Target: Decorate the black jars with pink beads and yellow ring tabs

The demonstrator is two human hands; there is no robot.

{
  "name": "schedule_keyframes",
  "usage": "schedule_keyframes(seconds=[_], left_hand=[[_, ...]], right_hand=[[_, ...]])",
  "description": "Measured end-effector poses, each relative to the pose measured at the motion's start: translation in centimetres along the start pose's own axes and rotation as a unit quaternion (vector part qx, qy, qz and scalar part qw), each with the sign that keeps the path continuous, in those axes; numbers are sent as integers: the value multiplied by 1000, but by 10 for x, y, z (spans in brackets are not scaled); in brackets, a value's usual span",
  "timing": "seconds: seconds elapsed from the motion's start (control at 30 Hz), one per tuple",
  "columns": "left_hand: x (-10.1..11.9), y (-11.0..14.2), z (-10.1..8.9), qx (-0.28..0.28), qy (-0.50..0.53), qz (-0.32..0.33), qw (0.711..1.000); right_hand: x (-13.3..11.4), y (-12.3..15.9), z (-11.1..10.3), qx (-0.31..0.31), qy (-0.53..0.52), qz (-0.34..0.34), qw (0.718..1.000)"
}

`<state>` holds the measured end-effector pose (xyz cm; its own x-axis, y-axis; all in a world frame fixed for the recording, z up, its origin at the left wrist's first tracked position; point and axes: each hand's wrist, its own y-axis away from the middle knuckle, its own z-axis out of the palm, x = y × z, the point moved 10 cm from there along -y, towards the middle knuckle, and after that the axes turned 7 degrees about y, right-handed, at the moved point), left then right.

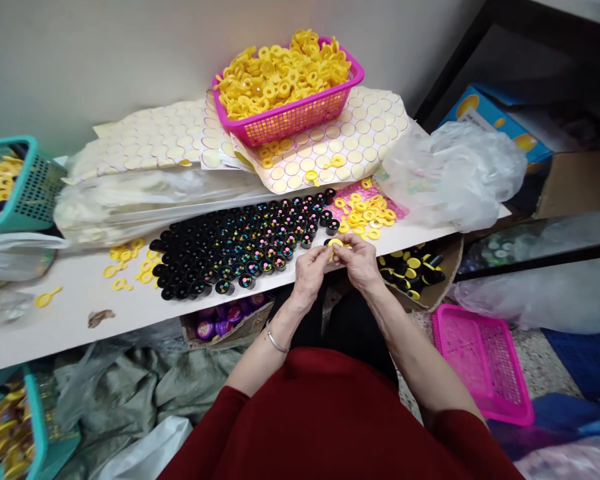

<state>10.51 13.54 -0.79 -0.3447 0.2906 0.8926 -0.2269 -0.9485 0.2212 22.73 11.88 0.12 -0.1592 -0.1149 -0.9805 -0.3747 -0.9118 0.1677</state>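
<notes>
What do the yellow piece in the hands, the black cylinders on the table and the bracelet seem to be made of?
Yellow piece: probably moulded plastic, opaque and evenly coloured, though partly covered.
Black cylinders: likely hard plastic with a slight sheen, given their smooth, uniform shapes.
Bracelet: apparently polished metal, from its silvery shine; coated plastic isn't ruled out.

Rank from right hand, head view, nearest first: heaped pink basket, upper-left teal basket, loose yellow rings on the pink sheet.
1. Loose yellow rings: just beyond the right hand.
2. Heaped pink basket: farther back, somewhat left.
3. Upper-left teal basket: far left.
</notes>
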Motion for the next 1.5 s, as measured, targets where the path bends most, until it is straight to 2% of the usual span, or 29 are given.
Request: schedule_keyframes(seconds=[0.07,0.17,0.27,0.37,0.53,0.7,0.8,1.03,1.27,1.37,1.5], left_hand=[[-2,3,12,-44,55,-44,997],[-1,0,9,-40,63,-75,994],[2,-8,2,-35,31,-75,996],[4,-16,3,-53,18,-75,996],[-1,-25,3,-31,-32,-60,997],[-4,-29,-3,21,-82,-15,996],[-8,-30,-5,27,-98,-13,995],[-7,-33,0,-25,-113,10,993],[-6,-32,1,-14,-117,7,993],[-3,-31,2,-16,-128,8,992],[-1,-30,-1,-1,-168,2,986]], right_hand=[[2,4,0,10,23,-7,1000],[-10,11,1,-8,108,-76,991],[-28,14,6,-49,211,-177,960],[-35,10,12,-77,289,-235,925],[-36,1,15,-76,386,-283,875],[-31,1,14,-64,424,-299,853],[-27,0,15,-68,433,-293,850],[-26,1,17,-73,423,-286,857],[-24,1,14,-64,412,-277,865],[-20,0,11,-54,395,-263,879],[-11,-1,4,-35,334,-221,915]])
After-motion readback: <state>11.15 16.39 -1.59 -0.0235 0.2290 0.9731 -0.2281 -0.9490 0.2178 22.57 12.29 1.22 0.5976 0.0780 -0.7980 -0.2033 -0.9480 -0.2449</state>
